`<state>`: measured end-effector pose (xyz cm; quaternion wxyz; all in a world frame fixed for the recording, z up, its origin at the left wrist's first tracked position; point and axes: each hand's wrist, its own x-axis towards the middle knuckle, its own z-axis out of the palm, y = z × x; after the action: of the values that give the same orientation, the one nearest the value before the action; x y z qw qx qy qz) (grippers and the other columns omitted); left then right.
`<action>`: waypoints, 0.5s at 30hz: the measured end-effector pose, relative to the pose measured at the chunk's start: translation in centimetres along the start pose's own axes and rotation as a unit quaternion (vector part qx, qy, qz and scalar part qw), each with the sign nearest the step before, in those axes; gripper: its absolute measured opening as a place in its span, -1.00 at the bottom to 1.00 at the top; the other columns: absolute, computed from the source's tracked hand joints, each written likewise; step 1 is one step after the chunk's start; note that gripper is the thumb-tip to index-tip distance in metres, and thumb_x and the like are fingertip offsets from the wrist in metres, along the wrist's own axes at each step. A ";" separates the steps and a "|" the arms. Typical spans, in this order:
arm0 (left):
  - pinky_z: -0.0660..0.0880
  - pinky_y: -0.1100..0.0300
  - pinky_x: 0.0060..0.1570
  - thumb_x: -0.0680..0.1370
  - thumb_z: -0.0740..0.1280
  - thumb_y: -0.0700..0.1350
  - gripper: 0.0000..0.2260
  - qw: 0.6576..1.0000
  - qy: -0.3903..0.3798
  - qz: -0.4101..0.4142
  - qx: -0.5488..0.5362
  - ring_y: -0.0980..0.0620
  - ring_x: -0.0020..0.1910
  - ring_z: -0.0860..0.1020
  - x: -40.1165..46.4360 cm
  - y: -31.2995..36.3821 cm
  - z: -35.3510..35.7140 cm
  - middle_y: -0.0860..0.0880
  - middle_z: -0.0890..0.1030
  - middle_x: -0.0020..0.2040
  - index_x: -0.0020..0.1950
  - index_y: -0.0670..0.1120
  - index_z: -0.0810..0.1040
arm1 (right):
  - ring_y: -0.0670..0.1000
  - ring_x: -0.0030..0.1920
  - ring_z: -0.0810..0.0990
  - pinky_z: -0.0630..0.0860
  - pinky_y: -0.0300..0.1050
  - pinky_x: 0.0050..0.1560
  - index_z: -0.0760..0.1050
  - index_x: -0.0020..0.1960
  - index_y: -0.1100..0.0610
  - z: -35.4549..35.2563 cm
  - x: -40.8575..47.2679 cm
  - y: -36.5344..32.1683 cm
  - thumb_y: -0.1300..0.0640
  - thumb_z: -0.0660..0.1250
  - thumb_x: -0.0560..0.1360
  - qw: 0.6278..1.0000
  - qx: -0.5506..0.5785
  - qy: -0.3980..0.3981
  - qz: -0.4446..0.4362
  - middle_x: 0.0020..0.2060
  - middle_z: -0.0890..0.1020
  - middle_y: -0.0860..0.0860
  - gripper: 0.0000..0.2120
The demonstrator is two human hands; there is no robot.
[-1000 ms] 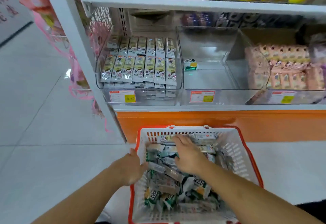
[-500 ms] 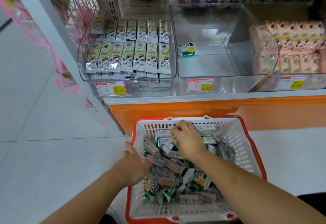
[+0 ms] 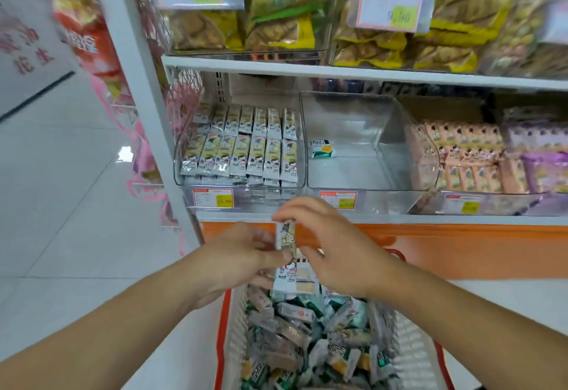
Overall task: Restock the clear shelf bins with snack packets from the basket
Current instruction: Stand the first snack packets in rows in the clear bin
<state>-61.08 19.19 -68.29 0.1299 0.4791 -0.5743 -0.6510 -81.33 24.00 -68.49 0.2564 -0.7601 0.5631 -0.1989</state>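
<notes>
left hand [image 3: 242, 254]: raised above the basket, thumb and fingers pinched on the left edge of a small stack of snack packets [image 3: 287, 254]
right hand [image 3: 332, 245]: same stack, fingers curled over its top end, thumb against its right edge; both hands clamped on it, nearly touching each other
stack: upright, long side vertical, cream/white wrappers with dark print; held in the air in front of the orange shelf base [image 3: 461, 251], just below the bin fronts; exact packet count cannot tell
basket [image 3: 229, 328]: red rim, white slotted walls, on the floor under the forearms; piled with loose mixed packets [image 3: 307, 337], green, white and grey wrappers, no order
left bin [image 3: 179, 159]: clear, on the lower shelf, filled with two neat rows of cream packets [image 3: 246, 149] standing side by side, same look as the held stack
middle bin [image 3: 362, 143]: clear, holds one single green-and-yellow packet [image 3: 321, 148] near its left wall, otherwise bare floor
right bin [image 3: 427, 156]: clear, packed with pink packets [image 3: 461, 156]; purple ones further right, blurred
price tags [image 3: 212, 198]: one on each bin front, white with yellow patch; digits mostly unreadable
upper shelf [image 3: 338, 71]: white, carries clear bins of yellow-green bagged snacks [image 3: 282, 5] with tags
floor [image 3: 61, 205]: pale glossy tile, left of the shelf post
</notes>
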 end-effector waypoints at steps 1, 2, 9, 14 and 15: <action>0.64 0.19 -0.10 0.55 0.52 -0.10 -0.74 1.000 -0.002 0.010 -0.013 -0.18 0.13 0.67 -0.5 0.5 -0.2 -0.21 0.71 0.08 0.15 -0.22 0.65 | -0.27 0.54 0.18 0.17 -0.15 0.55 0.36 0.49 -0.21 -0.6 -0.6 -0.6 0.19 0.41 0.60 1.000 0.020 0.008 0.006 0.46 0.28 -0.34 -0.44; 0.64 0.19 -0.09 0.55 0.51 -0.09 -0.74 0.999 -0.006 0.017 -0.030 -0.17 0.12 0.67 -1.1 0.9 -0.4 -0.20 0.72 0.08 0.15 -0.21 0.66 | -0.29 0.56 0.13 0.16 -0.11 0.57 0.31 0.50 -0.28 -1.1 -1.1 -1.1 0.05 0.44 0.60 0.999 0.039 0.009 0.014 0.49 0.24 -0.38 -0.43; 0.61 0.22 -0.10 0.52 0.54 -0.04 -0.73 0.996 -0.009 0.043 -0.082 -0.03 -0.02 0.68 -2.4 1.2 -1.5 -0.24 0.70 0.10 0.14 -0.16 0.70 | -0.32 0.47 0.26 0.32 -0.02 0.51 0.24 0.46 -0.40 -1.4 -1.1 -3.5 -0.16 0.56 0.47 0.996 0.067 0.028 0.050 0.46 0.23 -0.48 -0.29; 0.64 0.15 -0.06 0.60 0.44 0.04 -0.75 0.997 0.001 0.033 -0.071 0.01 -0.11 0.66 -2.1 2.4 -2.4 -0.17 0.70 -0.04 0.11 -0.12 0.72 | -0.32 0.35 0.39 0.41 -0.13 0.37 0.26 0.39 -0.45 -1.4 0.0 -3.6 -0.20 0.59 0.42 0.992 0.065 0.087 0.059 0.33 0.40 -0.41 -0.30; 0.66 0.09 -0.02 0.63 0.38 0.08 -0.73 0.998 0.028 0.038 -0.038 0.00 -0.09 0.69 -1.9 2.8 -2.9 -0.16 0.71 -0.03 0.10 -0.09 0.71 | -0.32 0.34 0.40 0.40 -0.18 0.35 0.26 0.38 -0.45 -1.6 0.5 -3.6 -0.20 0.59 0.40 0.991 0.066 0.100 0.058 0.32 0.42 -0.40 -0.30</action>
<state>-58.88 17.91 -64.61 0.1888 0.4696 -0.5636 -0.6528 -79.43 24.11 -65.03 0.2596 -0.6834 0.6150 -0.2957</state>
